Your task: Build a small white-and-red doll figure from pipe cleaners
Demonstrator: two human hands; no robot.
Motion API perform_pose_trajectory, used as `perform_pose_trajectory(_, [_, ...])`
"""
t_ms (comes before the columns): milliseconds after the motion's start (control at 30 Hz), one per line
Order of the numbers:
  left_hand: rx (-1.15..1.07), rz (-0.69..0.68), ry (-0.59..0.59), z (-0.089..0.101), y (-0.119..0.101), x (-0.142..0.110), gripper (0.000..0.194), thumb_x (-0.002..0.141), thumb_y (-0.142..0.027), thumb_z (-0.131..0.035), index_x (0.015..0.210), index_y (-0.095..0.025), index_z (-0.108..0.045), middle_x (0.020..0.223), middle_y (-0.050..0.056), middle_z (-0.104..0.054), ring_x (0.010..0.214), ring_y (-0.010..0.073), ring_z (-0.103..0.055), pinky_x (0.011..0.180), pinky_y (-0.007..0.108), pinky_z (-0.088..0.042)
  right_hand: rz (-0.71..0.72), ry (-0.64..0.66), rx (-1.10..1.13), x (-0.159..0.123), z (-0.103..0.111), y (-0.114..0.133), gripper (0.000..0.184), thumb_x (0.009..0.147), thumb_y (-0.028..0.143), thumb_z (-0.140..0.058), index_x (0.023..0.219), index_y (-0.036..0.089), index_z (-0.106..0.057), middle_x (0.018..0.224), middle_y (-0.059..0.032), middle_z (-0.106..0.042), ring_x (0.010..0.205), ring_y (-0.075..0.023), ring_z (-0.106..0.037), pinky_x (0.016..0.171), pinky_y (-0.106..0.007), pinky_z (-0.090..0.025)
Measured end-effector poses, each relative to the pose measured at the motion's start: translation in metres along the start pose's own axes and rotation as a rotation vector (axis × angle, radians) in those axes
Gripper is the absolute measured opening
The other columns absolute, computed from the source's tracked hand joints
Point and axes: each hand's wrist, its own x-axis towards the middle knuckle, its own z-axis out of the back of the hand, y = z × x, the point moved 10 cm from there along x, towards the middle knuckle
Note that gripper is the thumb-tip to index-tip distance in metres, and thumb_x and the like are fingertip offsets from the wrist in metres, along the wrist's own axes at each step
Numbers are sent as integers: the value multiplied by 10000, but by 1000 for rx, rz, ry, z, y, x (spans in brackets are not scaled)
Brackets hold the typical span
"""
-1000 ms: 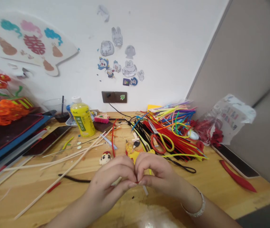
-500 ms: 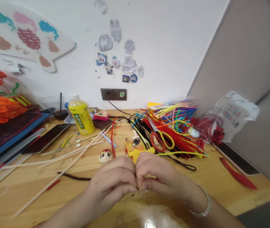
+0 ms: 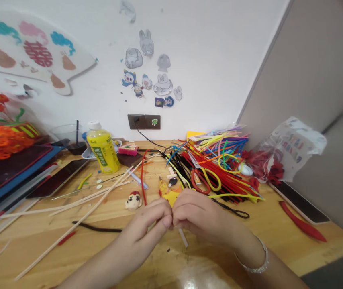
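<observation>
My left hand (image 3: 152, 224) and my right hand (image 3: 195, 212) meet at the fingertips above the front middle of the table. Both have their fingers closed in a pinch, and what lies between them is hidden. Partly covered by my right hand is a yellow glue gun (image 3: 170, 195), its nozzle pointing away from me. A pale stick (image 3: 183, 238) shows beneath the hands. Left of the glue gun rests a small doll's head (image 3: 133, 200) with a red top. A black fuzzy stem (image 3: 96, 227) runs toward my left hand.
Scissors (image 3: 203, 176) lie on a heap of coloured fuzzy stems (image 3: 219, 160). Long wooden sticks (image 3: 81, 216) cross the left side. A yellow drink bottle (image 3: 103, 150) stands at the back. Phones (image 3: 302, 202) and a red curved strip (image 3: 302, 222) lie right.
My left hand has turned so its thumb now lies uppermost against the right fingers. The pale stick under the hands shows more. The view has shifted slightly.
</observation>
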Motion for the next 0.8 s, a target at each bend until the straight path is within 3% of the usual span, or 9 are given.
perform_pose_trajectory(167, [-9,57,2,-1,6,1,246,884,-256,-372,673,-208,-488,674,-12,-540,648,141,-531,604,226,-439,3,-6,-34,-3,-4,-5,212,949,205,-352,825,181,-522,774,-42,-580,754,-140,-507,709,-267,-454])
perform_pose_trajectory(500, [184,43,-220,20,9,0,191,881,-197,-415,714,-188,-507,696,-5,-510,678,144,-507,637,249,-400,-130,-202,-6,-10,4,-35,95,898,239,-496,852,185,-559,808,-47,-622,810,-157,-550,742,-289,-449])
perform_pose_trajectory(800, [231,-1,-233,17,10,-2,173,884,-176,-413,753,-183,-526,731,13,-530,712,157,-509,655,271,-409,-190,-248,-39,-8,-4,-34,142,897,227,-478,799,180,-568,734,-32,-610,719,-149,-542,668,-273,-440])
